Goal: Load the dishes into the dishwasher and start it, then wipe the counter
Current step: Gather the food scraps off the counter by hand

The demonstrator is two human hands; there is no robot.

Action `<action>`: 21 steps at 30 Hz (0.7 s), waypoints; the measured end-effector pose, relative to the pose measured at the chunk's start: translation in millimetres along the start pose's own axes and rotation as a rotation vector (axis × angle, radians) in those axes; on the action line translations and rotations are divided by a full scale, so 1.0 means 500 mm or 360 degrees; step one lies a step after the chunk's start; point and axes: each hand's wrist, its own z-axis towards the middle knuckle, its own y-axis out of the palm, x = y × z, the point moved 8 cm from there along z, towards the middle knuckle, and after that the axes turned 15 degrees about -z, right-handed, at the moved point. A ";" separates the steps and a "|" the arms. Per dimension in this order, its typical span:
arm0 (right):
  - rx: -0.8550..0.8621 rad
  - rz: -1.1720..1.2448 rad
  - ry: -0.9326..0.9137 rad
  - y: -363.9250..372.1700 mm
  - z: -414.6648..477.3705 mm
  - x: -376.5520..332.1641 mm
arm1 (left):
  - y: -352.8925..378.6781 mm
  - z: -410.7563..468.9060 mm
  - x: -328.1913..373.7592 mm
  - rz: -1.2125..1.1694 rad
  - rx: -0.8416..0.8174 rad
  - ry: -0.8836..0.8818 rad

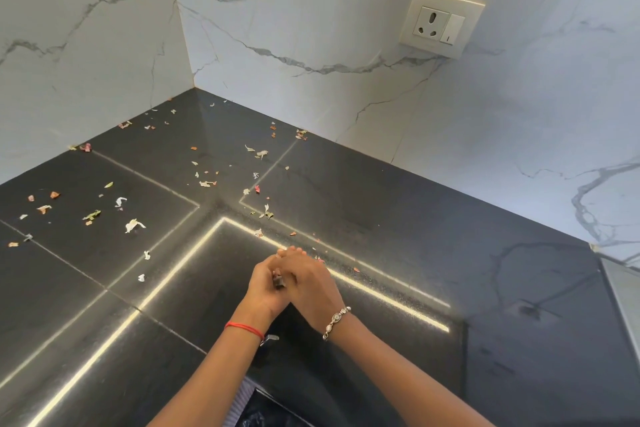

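The black stone counter [398, 218] fills a corner between marble walls. Food scraps [135, 225], bits of peel and leaf, lie scattered over its left and back parts. My two hands meet above the counter's near middle. My left hand [265, 282], with a red thread at the wrist, is cupped with its fingers curled round a small dark piece [278, 281]. My right hand [310, 284], with a bracelet at the wrist, lies over the left hand, fingers pointing forward. No dishes, dishwasher or cloth are in view.
A wall socket with a switch [440, 23] sits on the back wall at the right. Marble walls close the counter at the back and left. Below the counter's near edge a dark bag [258, 417] shows beside a ribbed grey surface [238, 404].
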 end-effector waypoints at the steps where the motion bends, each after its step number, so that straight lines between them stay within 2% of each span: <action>1: 0.0020 0.0008 0.0032 -0.008 0.003 0.010 | 0.001 -0.001 0.000 0.0019 0.0011 0.0014; 4: 0.0071 0.0128 0.0020 -0.042 0.013 0.025 | 0.004 0.001 0.000 0.0068 0.0043 0.0040; 6: 0.0242 0.0226 0.0015 -0.079 0.017 0.038 | 0.006 0.004 -0.002 0.0015 0.0056 0.0026; 8: 0.0397 0.0284 0.0222 -0.109 0.020 0.086 | 0.007 0.008 -0.001 -0.0054 0.0049 -0.0015; 11: 0.0180 0.0048 0.0666 -0.100 0.025 0.214 | 0.016 0.003 0.005 -0.0042 0.0014 -0.0059; 15: -0.0209 -0.0314 0.1013 -0.059 0.007 0.362 | 0.019 0.000 0.025 0.0004 -0.0072 -0.0047; 18: -0.0401 -0.0535 0.1011 -0.020 0.005 0.367 | 0.016 0.002 0.047 -0.0002 -0.0173 -0.0047; 21: -0.0376 -0.0620 0.0826 0.020 0.010 0.297 | 0.016 0.001 0.070 -0.0013 -0.0200 0.0011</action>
